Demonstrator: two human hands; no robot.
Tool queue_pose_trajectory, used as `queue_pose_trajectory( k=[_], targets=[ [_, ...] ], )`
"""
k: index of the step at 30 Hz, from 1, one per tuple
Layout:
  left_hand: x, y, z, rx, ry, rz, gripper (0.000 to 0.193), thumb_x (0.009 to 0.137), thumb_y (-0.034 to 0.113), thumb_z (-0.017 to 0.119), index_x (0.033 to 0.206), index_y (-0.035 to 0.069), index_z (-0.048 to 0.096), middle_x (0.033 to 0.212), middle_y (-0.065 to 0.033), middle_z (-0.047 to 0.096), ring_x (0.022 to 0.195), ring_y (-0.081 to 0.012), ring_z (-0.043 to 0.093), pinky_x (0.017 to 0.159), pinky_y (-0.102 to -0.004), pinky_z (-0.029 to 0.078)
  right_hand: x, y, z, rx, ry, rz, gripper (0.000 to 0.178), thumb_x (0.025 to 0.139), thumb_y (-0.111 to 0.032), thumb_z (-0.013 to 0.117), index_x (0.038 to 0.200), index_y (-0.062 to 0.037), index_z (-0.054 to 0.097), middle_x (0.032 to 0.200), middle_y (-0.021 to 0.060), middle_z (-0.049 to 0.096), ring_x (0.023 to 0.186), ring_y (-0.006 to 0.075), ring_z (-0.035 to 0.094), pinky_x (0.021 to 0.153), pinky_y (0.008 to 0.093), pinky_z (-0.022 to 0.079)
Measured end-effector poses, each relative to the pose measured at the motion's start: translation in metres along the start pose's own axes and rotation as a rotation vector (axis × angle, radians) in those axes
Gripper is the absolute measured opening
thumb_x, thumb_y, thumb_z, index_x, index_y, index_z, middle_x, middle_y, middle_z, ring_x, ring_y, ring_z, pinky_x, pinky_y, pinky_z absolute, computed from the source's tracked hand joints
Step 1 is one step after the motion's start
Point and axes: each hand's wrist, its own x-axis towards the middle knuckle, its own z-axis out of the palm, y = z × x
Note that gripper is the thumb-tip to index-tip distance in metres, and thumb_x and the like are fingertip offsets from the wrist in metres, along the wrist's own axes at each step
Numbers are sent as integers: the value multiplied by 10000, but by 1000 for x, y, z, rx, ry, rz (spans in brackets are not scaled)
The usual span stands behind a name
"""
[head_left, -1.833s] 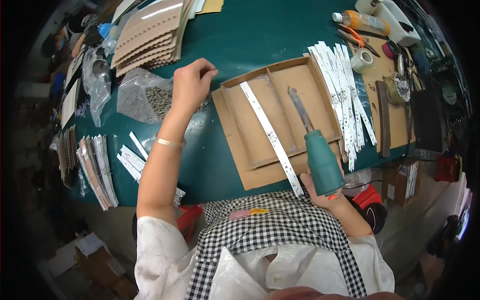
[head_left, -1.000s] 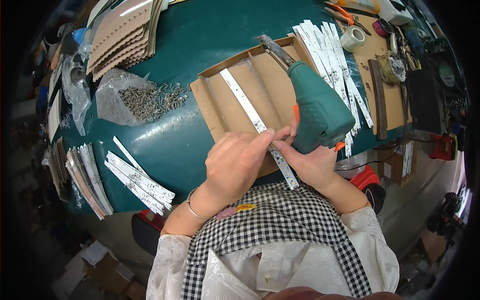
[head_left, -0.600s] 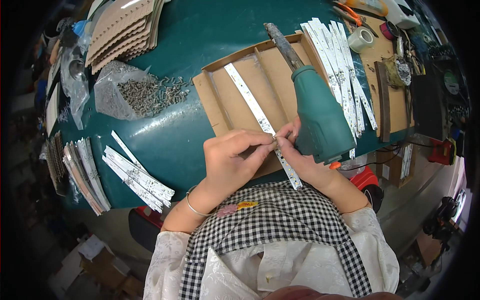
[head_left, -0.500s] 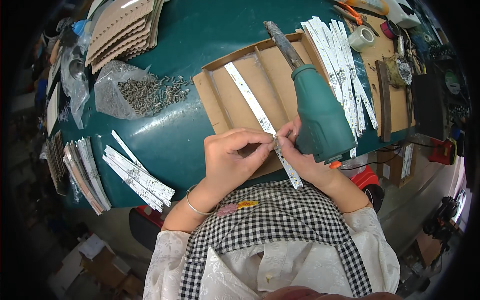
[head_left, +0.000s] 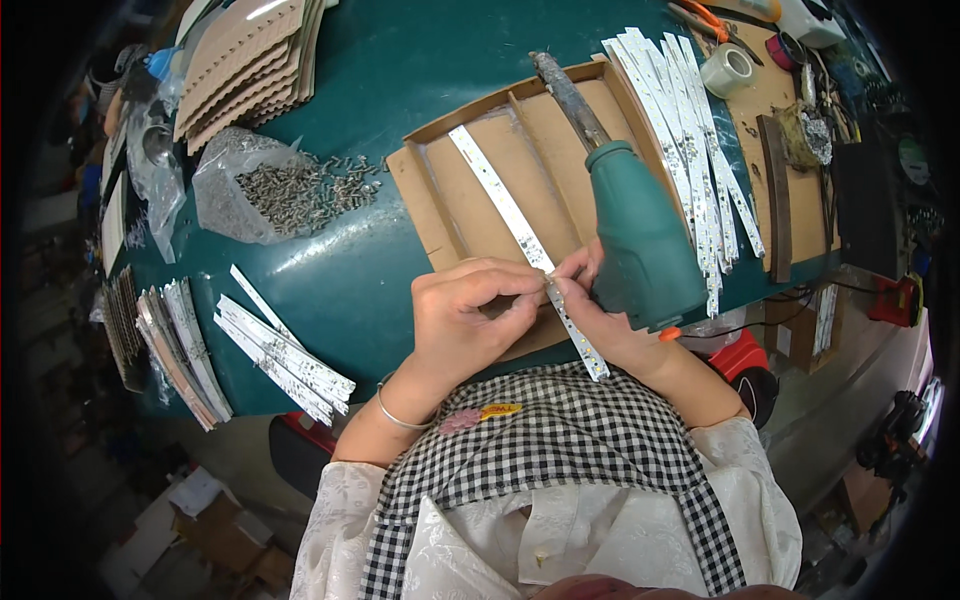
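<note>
Fingers: left hand (head_left: 462, 325) thumb and forefinger pressed together at a point on the long thin white strip (head_left: 520, 240), apparently pinching something too small to tell; right hand (head_left: 600, 320) fingertips closed on the same spot from the other side.
Strip: lies slantwise in the shallow brown cardboard tray (head_left: 450, 205), its near end sticking out past the tray's front edge toward the checked apron (head_left: 560, 460).
Handling: judged light, thin and springy, likely to bow if lifted by one end; best held by its long edges near the working spot.
Tool: teal-bodied electric screwdriver with a dark shaft (head_left: 625, 215) rests just beside the right hand, partly over the tray.
Desk: dark green top (head_left: 360, 270); a fan of similar white strips (head_left: 690, 140) to the right, more loose strips (head_left: 285, 355) to the left.
Packages: clear plastic bag spilling small grey screws (head_left: 270, 185) behind the left hand; stack of brown cardboard trays (head_left: 250, 55) at the far left; roll of pale tape (head_left: 727, 68) far right. No labels legible.
</note>
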Motion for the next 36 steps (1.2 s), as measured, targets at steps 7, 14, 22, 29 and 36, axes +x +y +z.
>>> queue_pose_trajectory(
  k=[7, 14, 22, 29, 36],
  targets=[
    [14, -19, -10, 479, 118, 161, 130, 715, -35, 774, 787, 68, 741, 793, -32, 742, 757, -162, 697, 842, -328, 474, 0, -2, 0, 273, 58, 129, 198, 879, 92, 658, 943, -3, 496, 841, 88, 650, 758, 114, 636, 654, 256, 517],
    [16, -29, -4, 591, 115, 201, 144, 720, -6, 790, 800, 103, 742, 782, -4, 725, 756, -149, 676, 899, -366, 390, -4, -1, -6, 315, 42, 179, 309, 835, 69, 713, 1079, 12, 532, 922, 79, 648, 829, 151, 681, 723, 270, 539],
    [16, -28, -6, 611, 73, 185, 133, 727, 13, 793, 804, 106, 738, 791, -3, 726, 782, -152, 682, 926, -388, 372, 1, -8, -12, 271, 9, 65, 259, 855, 150, 636, 1024, 4, 503, 859, 27, 483, 844, 177, 669, 730, 293, 523],
    [14, -30, -8, 655, 53, 218, 162, 725, 12, 797, 840, 110, 739, 810, 3, 728, 792, -157, 680, 930, -400, 371, 0, -5, -6, 447, 136, 158, 186, 829, 86, 737, 987, 15, 672, 897, 63, 714, 812, 111, 684, 718, 250, 555],
    [15, -32, -8, 671, 21, 261, 173, 714, 12, 804, 835, 115, 736, 825, 6, 718, 808, -161, 672, 952, -420, 375, 0, 0, -10, 363, 3, 128, 226, 855, 127, 659, 1010, 2, 554, 875, 56, 634, 804, 123, 665, 712, 263, 533]
  ],
)
